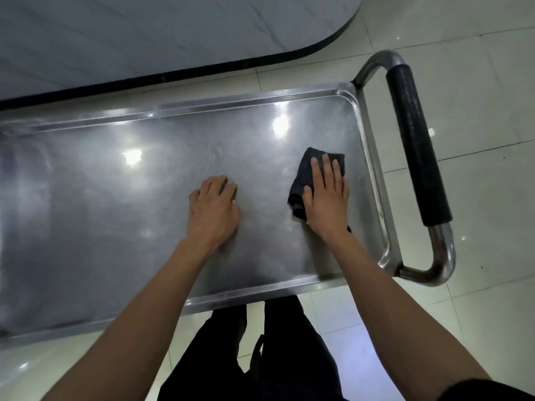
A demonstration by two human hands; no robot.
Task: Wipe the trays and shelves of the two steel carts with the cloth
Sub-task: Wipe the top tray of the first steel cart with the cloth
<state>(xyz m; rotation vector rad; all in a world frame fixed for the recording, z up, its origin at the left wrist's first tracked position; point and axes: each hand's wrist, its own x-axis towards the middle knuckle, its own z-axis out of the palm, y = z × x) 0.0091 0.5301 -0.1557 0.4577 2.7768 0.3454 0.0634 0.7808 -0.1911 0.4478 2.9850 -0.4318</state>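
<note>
A steel cart's top tray [115,227] fills the middle of the head view, shiny and bare, with a raised rim all round. My right hand [325,198] presses flat on a dark folded cloth [301,180] near the tray's right end, fingers straight. My left hand [214,206] rests on the bare tray surface a little to the left of the cloth, its fingers bent and their tips touching the steel. Only one cart is in view, and its lower shelves are hidden under the tray.
The cart's push handle [417,146], steel tube with a black grip, sticks out on the right. A grey marble-look table [173,30] with a dark edge runs along the far side. Pale floor tiles [477,82] surround the cart. My dark trousers [275,357] stand at the near rim.
</note>
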